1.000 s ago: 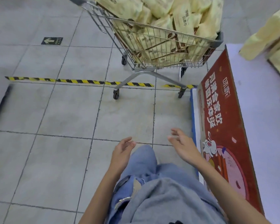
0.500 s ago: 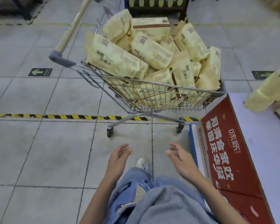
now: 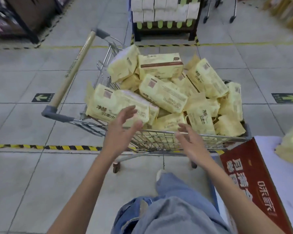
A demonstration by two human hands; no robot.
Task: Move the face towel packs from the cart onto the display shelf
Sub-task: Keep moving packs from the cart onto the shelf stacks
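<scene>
A wire shopping cart [image 3: 159,139] stands in front of me, heaped with several pale yellow face towel packs [image 3: 162,93]. My left hand [image 3: 120,130] is raised with fingers spread, just in front of the nearest big pack [image 3: 108,105] at the cart's near left corner, holding nothing. My right hand [image 3: 189,141] hovers open at the cart's near rim, also empty. The display shelf [image 3: 267,168] with a white top and red front panel lies at the lower right, and one yellow pack [image 3: 291,147] lies on it at the frame's edge.
The cart's wooden handle [image 3: 71,73] points away to the left. A stand of white boxes [image 3: 164,12] sits behind the cart, and a dark shelf [image 3: 15,17] at far left. Yellow-black tape [image 3: 41,147] crosses the tiled floor. My leg in jeans [image 3: 167,208] is below.
My view has tilted up to take in the whole cart. Both hands have risen from beside my legs and reached forward to the cart's near rim.
</scene>
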